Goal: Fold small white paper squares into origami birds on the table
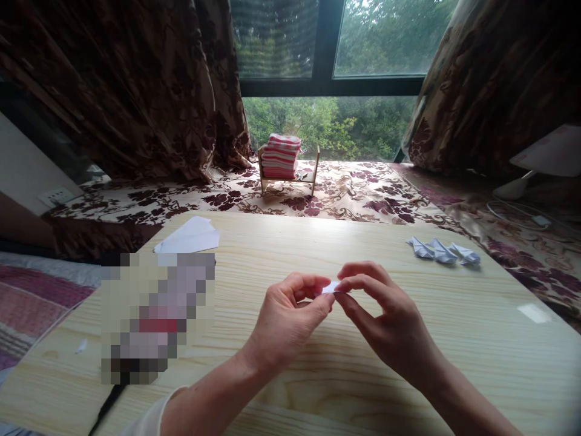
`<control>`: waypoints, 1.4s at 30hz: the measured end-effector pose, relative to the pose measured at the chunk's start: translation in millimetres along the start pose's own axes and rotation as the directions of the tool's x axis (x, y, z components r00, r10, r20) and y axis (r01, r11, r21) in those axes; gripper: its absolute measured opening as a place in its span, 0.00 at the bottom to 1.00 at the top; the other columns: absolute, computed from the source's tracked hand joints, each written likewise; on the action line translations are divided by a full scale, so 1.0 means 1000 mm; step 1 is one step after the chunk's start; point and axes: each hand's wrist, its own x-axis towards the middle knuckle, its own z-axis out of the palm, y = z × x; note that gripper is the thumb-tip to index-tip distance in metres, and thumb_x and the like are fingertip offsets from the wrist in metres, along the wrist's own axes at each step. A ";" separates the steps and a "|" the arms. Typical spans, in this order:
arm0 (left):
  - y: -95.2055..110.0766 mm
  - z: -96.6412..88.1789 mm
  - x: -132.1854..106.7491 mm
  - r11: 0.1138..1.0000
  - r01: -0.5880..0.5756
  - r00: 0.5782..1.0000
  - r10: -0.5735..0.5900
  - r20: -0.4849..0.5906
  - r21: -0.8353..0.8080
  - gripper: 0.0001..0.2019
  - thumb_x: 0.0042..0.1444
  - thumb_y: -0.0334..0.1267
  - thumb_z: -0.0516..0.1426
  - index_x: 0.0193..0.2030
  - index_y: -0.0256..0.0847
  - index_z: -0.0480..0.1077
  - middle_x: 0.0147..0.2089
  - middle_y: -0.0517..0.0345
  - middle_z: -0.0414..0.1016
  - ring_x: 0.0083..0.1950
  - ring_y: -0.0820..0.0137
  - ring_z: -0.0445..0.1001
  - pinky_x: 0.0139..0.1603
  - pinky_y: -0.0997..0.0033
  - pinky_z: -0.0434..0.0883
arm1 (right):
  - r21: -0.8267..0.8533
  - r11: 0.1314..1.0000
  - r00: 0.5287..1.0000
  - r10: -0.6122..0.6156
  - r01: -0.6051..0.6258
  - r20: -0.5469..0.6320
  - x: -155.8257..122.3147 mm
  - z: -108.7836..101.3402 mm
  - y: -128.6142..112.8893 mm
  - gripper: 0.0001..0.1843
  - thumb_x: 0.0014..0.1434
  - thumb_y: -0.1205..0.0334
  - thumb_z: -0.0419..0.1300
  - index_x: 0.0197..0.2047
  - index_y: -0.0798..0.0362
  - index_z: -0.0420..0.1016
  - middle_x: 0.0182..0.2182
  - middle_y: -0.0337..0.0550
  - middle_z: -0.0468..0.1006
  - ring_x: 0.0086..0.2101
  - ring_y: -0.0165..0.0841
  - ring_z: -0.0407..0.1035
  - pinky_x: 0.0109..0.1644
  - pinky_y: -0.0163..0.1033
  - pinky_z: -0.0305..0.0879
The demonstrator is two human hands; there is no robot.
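Note:
Above the middle of a light wooden table, my left hand and my right hand meet fingertip to fingertip. Both pinch a small white piece of paper, of which only a sliver shows between the thumbs and forefingers. The other fingers of both hands are curled in. Three small folded white paper pieces lie in a row at the table's far right. A larger folded white sheet lies at the far left.
A blurred-out flat object lies at the table's left. A tiny wooden rack with red-and-white striped cloth stands on the floral window seat behind. Dark curtains flank the window. A white lamp and cable sit at the right.

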 end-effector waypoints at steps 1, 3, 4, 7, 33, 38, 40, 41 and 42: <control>0.001 0.000 0.000 0.998 -0.031 1.000 0.031 0.000 0.049 0.09 0.49 0.38 0.62 0.36 0.35 0.76 0.34 0.55 0.73 0.32 0.72 0.71 0.33 0.74 0.69 | -0.008 1.000 1.000 -0.010 0.010 -0.015 0.000 0.000 0.000 0.04 0.58 0.69 0.58 0.34 0.51 0.71 0.36 0.44 0.72 0.39 0.35 0.67 0.41 0.41 0.65; 0.002 -0.001 -0.001 0.978 -0.123 0.992 0.125 -0.001 0.170 0.07 0.51 0.37 0.60 0.32 0.36 0.77 0.34 0.55 0.70 0.32 0.73 0.68 0.30 0.75 0.66 | 0.007 1.000 0.999 0.003 -0.003 -0.049 0.001 -0.001 0.000 0.03 0.58 0.68 0.59 0.34 0.52 0.72 0.35 0.44 0.73 0.38 0.35 0.68 0.40 0.40 0.66; 0.003 -0.002 -0.001 0.963 -0.162 0.986 0.166 0.001 0.216 0.07 0.51 0.37 0.60 0.30 0.36 0.78 0.33 0.55 0.69 0.32 0.73 0.67 0.29 0.76 0.65 | 0.038 0.999 0.998 0.038 -0.036 -0.053 0.001 -0.002 0.000 0.03 0.58 0.67 0.59 0.33 0.52 0.73 0.35 0.45 0.73 0.38 0.36 0.69 0.39 0.40 0.66; 0.005 -0.003 0.000 0.971 -0.156 0.987 0.158 0.001 0.184 0.08 0.51 0.37 0.59 0.26 0.37 0.78 0.29 0.56 0.69 0.31 0.73 0.66 0.29 0.76 0.64 | 0.194 0.953 0.972 0.235 -0.230 -0.001 0.000 -0.005 0.006 0.09 0.61 0.59 0.56 0.34 0.52 0.76 0.36 0.46 0.75 0.36 0.35 0.70 0.36 0.38 0.68; 0.001 -0.001 0.000 0.988 0.052 0.982 -0.077 0.174 0.144 0.15 0.48 0.43 0.58 0.18 0.36 0.68 0.20 0.59 0.64 0.25 0.74 0.61 0.27 0.75 0.59 | 0.542 0.708 0.889 0.404 -0.454 0.216 0.001 0.004 -0.001 0.14 0.57 0.54 0.60 0.26 0.55 0.75 0.22 0.40 0.73 0.25 0.30 0.68 0.27 0.34 0.66; 0.001 0.001 -0.003 0.987 -0.001 0.977 -0.034 0.213 0.158 0.13 0.50 0.42 0.57 0.20 0.35 0.68 0.19 0.63 0.60 0.23 0.77 0.56 0.24 0.75 0.54 | 0.588 0.659 0.864 0.479 -0.469 0.153 -0.001 0.009 -0.003 0.13 0.55 0.55 0.63 0.25 0.55 0.75 0.20 0.38 0.72 0.23 0.29 0.66 0.24 0.33 0.64; 0.002 0.000 -0.004 0.986 -0.006 0.978 -0.029 0.205 0.168 0.14 0.50 0.42 0.57 0.20 0.35 0.67 0.18 0.63 0.59 0.23 0.77 0.55 0.24 0.75 0.53 | 0.596 0.640 0.854 0.492 -0.485 0.168 -0.002 0.010 -0.004 0.14 0.55 0.54 0.63 0.25 0.55 0.75 0.20 0.39 0.73 0.23 0.28 0.66 0.25 0.33 0.64; 0.002 0.000 -0.004 0.985 0.003 0.977 -0.039 0.208 0.170 0.14 0.50 0.42 0.56 0.19 0.35 0.67 0.18 0.63 0.59 0.23 0.77 0.56 0.24 0.75 0.54 | 0.600 0.629 0.850 0.493 -0.495 0.185 -0.001 0.010 -0.004 0.14 0.55 0.53 0.62 0.25 0.55 0.75 0.20 0.39 0.73 0.23 0.29 0.66 0.25 0.33 0.65; 0.002 -0.001 -0.004 0.985 0.017 0.975 -0.054 0.215 0.170 0.15 0.51 0.42 0.56 0.19 0.35 0.66 0.18 0.62 0.60 0.23 0.76 0.58 0.25 0.74 0.55 | 0.601 0.620 0.846 0.493 -0.504 0.201 -0.001 0.010 -0.004 0.15 0.55 0.53 0.62 0.25 0.56 0.75 0.20 0.39 0.73 0.22 0.29 0.67 0.25 0.34 0.65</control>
